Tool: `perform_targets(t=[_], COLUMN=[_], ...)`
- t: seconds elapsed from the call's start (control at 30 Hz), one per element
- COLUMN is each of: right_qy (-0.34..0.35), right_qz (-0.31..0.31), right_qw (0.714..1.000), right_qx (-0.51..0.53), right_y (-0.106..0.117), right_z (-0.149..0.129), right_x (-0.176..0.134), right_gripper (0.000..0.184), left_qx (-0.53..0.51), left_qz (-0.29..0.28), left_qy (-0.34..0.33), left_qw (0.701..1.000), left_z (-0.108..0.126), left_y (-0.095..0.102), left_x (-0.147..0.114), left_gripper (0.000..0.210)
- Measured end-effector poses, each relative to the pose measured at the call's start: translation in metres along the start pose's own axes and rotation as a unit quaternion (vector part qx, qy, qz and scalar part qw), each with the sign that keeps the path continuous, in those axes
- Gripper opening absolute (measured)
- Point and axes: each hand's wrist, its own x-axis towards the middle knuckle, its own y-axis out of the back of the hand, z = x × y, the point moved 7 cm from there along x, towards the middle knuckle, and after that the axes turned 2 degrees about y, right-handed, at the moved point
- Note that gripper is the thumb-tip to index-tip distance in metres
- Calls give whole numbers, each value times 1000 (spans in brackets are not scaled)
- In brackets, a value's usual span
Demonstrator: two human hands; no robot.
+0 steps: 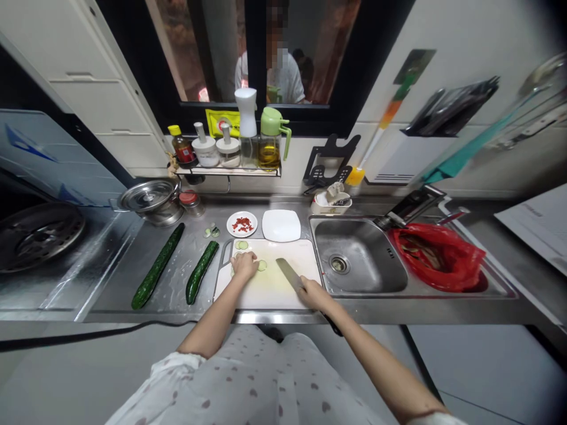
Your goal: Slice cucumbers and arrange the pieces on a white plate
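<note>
We see our left hand (244, 265) pressed down flat on the white cutting board (283, 289), its grip curled over a piece of cucumber that is mostly hidden beneath the fingers. Our right hand (312, 293) has its grip wrapped tightly around the handle of a knife (289, 273), the blade resting on the board just beside the left hand. A few thin cucumber slices (241, 244) lie at the board's far edge and one more close to the fingers, so we judge the slicing only just begun. Two whole cucumbers (158, 266) (201, 271) lie uncut on the wet steel tabletop (110, 295) to the left. A small plate of chopped red chilli (241, 224) and an empty white plate (281, 225) stand behind the board. The bottles on the shelf (228, 171) carry labels, but we cannot read any writing on them.
</note>
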Motion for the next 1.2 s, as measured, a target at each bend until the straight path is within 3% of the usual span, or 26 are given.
perform_targets(t=[0.23, 0.47, 0.6, 0.77, 1.0, 1.2], right_qy=[-103, -143, -151, -148, -135, -101], right_qz=[90, 81, 71, 61, 61, 108], right_qw=[990, 986, 986, 987, 988, 984], right_qx=[20, -6, -21, -14, 34, 94], right_y=[-16, -3, 1, 2, -5, -12], right_z=[17, 13, 9, 7, 10, 15], right_x=[5, 6, 3, -1, -8, -10], right_gripper=[31, 34, 33, 38, 48, 67], left_qx=[11, -14, -86, -174, -192, -134], left_qz=[28, 19, 6, 20, 62, 75], left_qy=[-21, -12, 7, 40, 102, 118], left_qw=[999, 1000, 996, 984, 974, 981], left_z=[7, 14, 11, -20, -82, -95], left_y=[-5, -5, -3, 2, 11, 10], left_x=[-12, -14, -23, -40, -57, -63], left_gripper=[23, 13, 8, 8, 12, 14])
